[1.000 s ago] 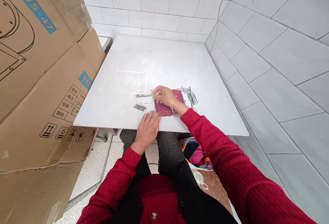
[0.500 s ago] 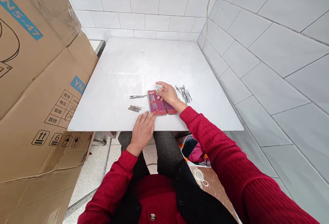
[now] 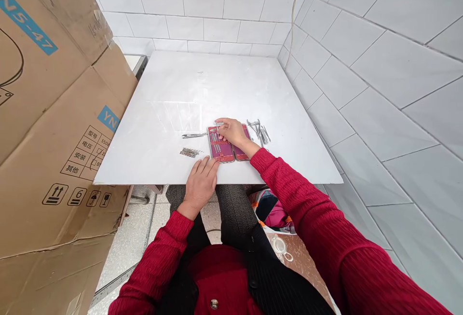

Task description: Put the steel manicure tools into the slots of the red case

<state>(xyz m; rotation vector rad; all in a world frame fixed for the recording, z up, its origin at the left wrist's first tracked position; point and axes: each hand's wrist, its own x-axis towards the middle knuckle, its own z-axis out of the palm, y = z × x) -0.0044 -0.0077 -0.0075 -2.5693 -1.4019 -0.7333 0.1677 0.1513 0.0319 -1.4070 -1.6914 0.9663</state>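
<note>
An open red and purple manicure case point(image 3: 226, 153) lies near the front edge of the table, with several slim metal tools point(image 3: 217, 145) held in a row in its left half. My left hand point(image 3: 200, 182) rests flat, fingers stretched out, its fingertips touching the case's near left corner. Over the upper middle of the case, my right hand point(image 3: 233, 133) pinches a slim metal manicure tool point(image 3: 217, 126), mostly hidden by the fingers. Left of the case lie a long metal tool point(image 3: 193, 135) and a cluster of small metal pieces point(image 3: 189, 152). Clippers and other metal tools point(image 3: 258, 131) lie on its right.
The white table point(image 3: 173, 78) meets tiled walls at the back and right. A large cardboard box point(image 3: 65, 127) stands along the left side. Below the table on the right is a bag point(image 3: 273, 211) with cloth in it.
My right hand has moved slightly left and down toward the left half of the case, still pinching the slim tool. My left hand has stayed in place.
</note>
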